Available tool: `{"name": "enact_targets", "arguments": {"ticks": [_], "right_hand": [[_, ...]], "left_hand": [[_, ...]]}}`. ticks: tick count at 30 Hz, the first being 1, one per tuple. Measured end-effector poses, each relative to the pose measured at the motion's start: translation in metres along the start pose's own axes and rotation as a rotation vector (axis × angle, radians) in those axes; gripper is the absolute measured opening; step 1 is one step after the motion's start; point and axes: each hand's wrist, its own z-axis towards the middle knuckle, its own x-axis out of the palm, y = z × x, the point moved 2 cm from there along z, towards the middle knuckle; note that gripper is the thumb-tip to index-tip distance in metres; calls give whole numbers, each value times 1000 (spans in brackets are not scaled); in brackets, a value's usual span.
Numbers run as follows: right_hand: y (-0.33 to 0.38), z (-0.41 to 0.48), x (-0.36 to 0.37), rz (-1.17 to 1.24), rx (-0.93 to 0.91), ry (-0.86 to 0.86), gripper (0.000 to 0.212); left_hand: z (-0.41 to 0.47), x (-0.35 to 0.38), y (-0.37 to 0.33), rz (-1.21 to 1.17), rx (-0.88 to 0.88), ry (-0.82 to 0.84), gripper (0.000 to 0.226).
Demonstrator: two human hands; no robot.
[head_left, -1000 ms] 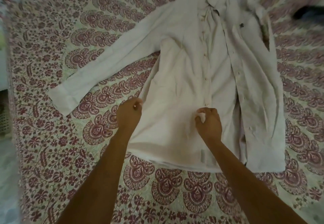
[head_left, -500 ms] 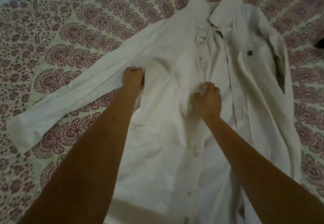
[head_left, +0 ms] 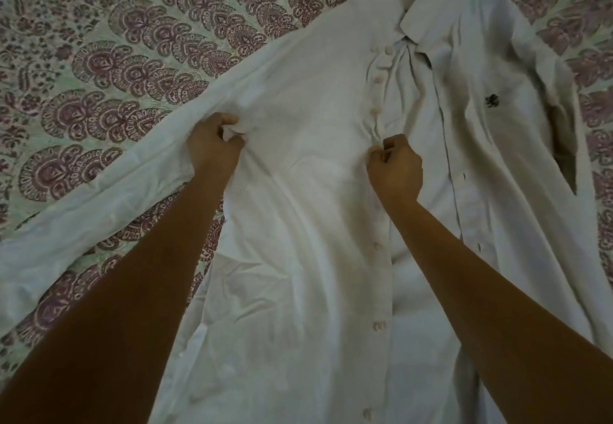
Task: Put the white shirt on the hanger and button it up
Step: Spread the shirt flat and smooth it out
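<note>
Our left hand [head_left: 214, 149] pinches a fold of the white shirt [head_left: 298, 224] where the left sleeve [head_left: 99, 198] joins; our right hand [head_left: 396, 166] pinches the button placket [head_left: 378, 115]; the shirt lies unbuttoned on the patterned bedspread [head_left: 132, 68]; we should draw both pinches evenly; no hanger shows.

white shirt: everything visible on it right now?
The white shirt looks like thin, creased cotton and lies spread front-up on the patterned bedspread, collar at the far end. Its front looks unbuttoned, a row of pale buttons running down one edge; a small dark emblem marks the other panel. One sleeve stretches to the picture's left. The left hand pinches fabric near that armpit; the right hand grips the button strip.
</note>
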Motion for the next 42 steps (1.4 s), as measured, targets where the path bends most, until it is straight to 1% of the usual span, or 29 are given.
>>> {"name": "enact_targets", "arguments": {"ticks": [2,4,5,7,9,12,13,15,17,19,21,23,24,28,30,31,32,34,35,36,38,40,42], "right_hand": [[5,5,-1,125,64,22,29],[13,18,-3,350,169,66,32],[17,26,-3,462,209,91,32],[27,44,-2,610,232,137,35],[38,62,0,645,210,172,36],[52,86,6,613,164,205,44],[56,93,7,584,150,201,46],[59,104,6,477,125,172,47],[56,112,5,254,111,56,46],[51,116,4,95,66,-72,45],[45,118,8,1,-5,-87,45],[42,120,13,-67,-75,-80,45],[41,121,15,-94,-99,-81,44],[42,119,22,-197,-129,-92,41],[46,119,25,-245,-124,-178,40],[48,118,24,-268,-141,-245,39],[51,118,24,-278,-184,-316,39],[60,125,25,-250,-321,-408,40],[66,132,26,-238,-370,-412,42],[72,139,27,-225,-382,-390,45],[84,159,28,-144,-287,-295,51],[92,180,30,-55,-151,-166,61],[99,193,34,-78,-132,-63,66]], "left_hand": [[3,-2,-6,168,43,-18,27],[7,-5,-16,313,-5,-84,25],[9,-6,-22,347,-19,-111,27],[18,-4,-33,345,15,-134,28],[33,-2,-41,302,89,-141,24],[58,8,-51,288,101,-128,25],[67,12,-53,281,78,-107,27],[86,20,-57,194,18,-32,26],[101,26,-56,136,17,76,26],[110,31,-59,214,95,139,29],[123,27,-63,275,123,51,26],[139,16,-66,244,93,-71,28],[148,12,-66,257,84,-107,29],[169,14,-71,436,78,-171,25],[172,24,-75,480,78,-213,29],[169,28,-76,470,129,-244,31],[165,32,-77,424,216,-270,31],[158,40,-85,243,432,-235,27],[156,45,-90,157,523,-157,25],[153,51,-95,115,585,-51,24],[153,62,-99,133,631,134,27],[158,67,-97,161,584,202,32],[162,70,-93,117,589,201,33]]}}
